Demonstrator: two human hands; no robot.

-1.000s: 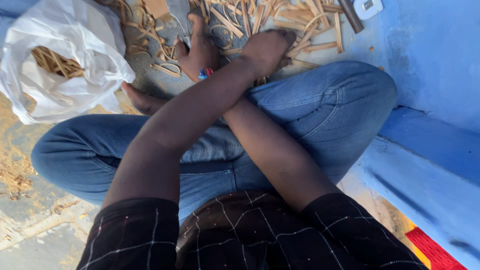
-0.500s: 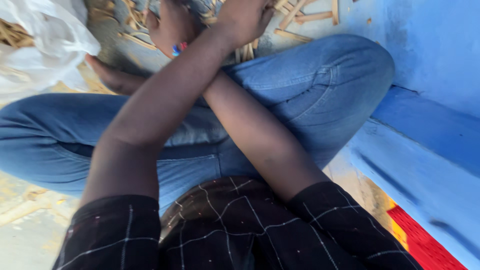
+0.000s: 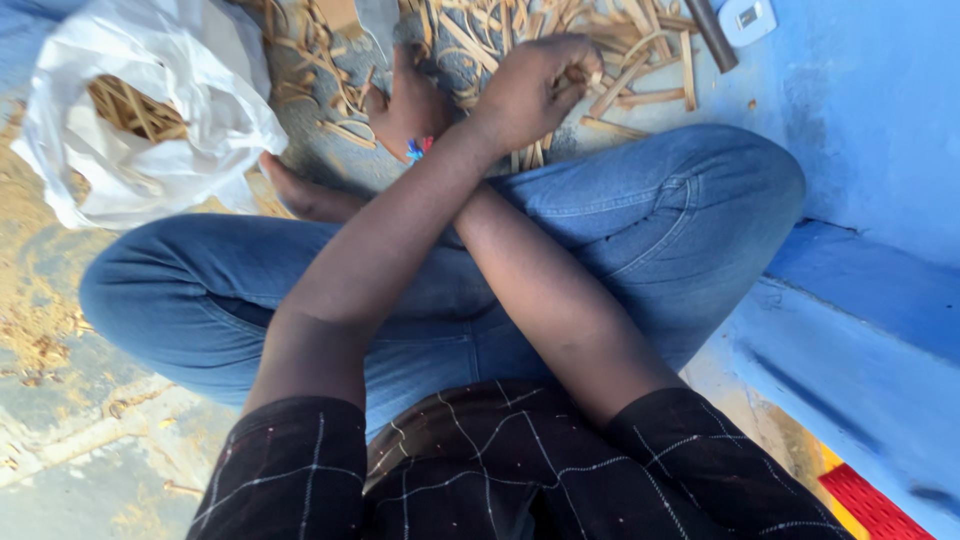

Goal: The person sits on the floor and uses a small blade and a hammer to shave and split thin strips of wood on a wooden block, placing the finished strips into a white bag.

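- The arms cross: the left hand [image 3: 535, 90] reaches over to the right side and is curled nearly closed, its grip pinching what looks like a thin wooden strip at the fingertips [image 3: 585, 75]; a thin piece could splinter into the skin if squeezed hard
- The right hand [image 3: 410, 105] lies under the left forearm, fingers spread flat on the floor among the wooden strips [image 3: 480, 40]; I cannot tell whether it holds any
- Crossed forearms leave each hand little room, so one may knock strips away from the pile
- The white plastic bag [image 3: 150, 120], part-filled with strips, sits well to the left; its slack mouth could fold shut or spill
- A bare foot [image 3: 300, 195] rests just beside the loose strips and could be pricked
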